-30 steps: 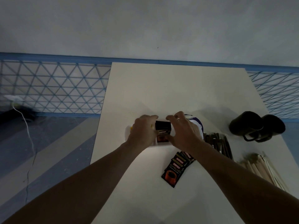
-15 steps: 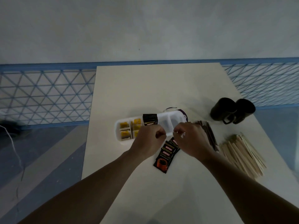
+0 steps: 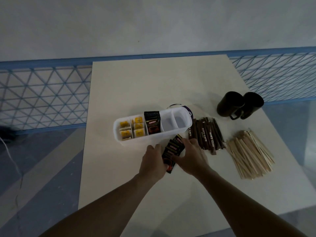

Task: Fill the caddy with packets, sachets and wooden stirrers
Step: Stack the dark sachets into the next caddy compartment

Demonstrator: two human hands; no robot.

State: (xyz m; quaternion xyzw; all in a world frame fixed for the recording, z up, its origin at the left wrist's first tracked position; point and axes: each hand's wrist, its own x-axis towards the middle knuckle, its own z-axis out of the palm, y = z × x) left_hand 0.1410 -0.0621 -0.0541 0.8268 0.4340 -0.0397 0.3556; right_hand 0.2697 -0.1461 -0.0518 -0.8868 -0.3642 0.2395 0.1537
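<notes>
Packets (image 3: 174,148), fanned loosely and grasped between left hand (image 3: 152,162) and right hand (image 3: 192,156), could slip apart and spill beside the caddy (image 3: 136,143) mid-lift.

White, half-clear caddy (image 3: 145,141). Yellow sachets (image 3: 138,120). Black packets (image 3: 173,148) with orange-red print. Brown sticks (image 3: 204,135) lettered in white. Pale tan stirrers (image 3: 250,155). Black mugs (image 3: 239,105). Cream tabletop (image 3: 153,82); blue triangle-patterned lattice (image 3: 42,96).
</notes>
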